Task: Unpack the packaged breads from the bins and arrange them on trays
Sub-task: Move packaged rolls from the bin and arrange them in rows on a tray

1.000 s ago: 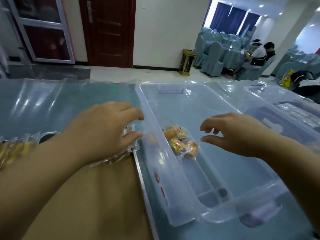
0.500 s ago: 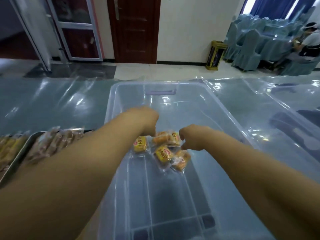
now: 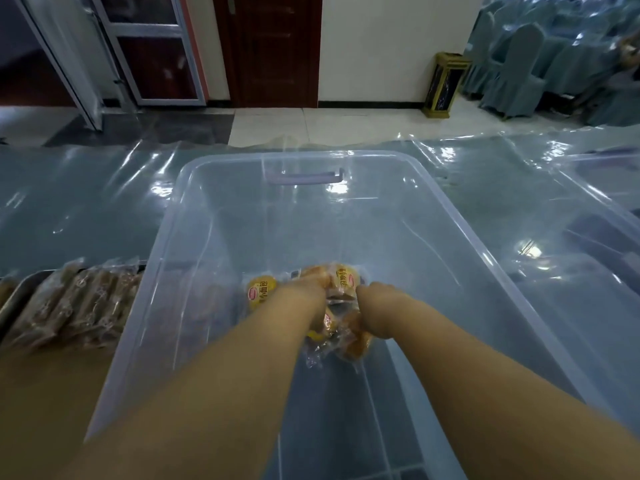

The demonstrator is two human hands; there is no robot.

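Deep inside the clear bin (image 3: 194, 216), both hands are lowered onto a small heap of breads (image 3: 343, 280) lying on its floor, near the middle. The left hand (image 3: 313, 303) is set against the heap's left side and the right hand (image 3: 375, 311) against its right side, and the wrappers are bunched between them. The fingers of both hands are hidden behind the wrists and the packs, so how far either hand is open, and whether anything is gripped, cannot be told. One yellow pack (image 3: 262, 292) is seen just left of the left hand, partly covered by the forearm. The bin is set on the bench (image 3: 69, 209), which is covered with film. Beside the bin's left wall a tray (image 3: 8, 308) carrying brown packs (image 3: 79, 303) is cut off by the frame edge.
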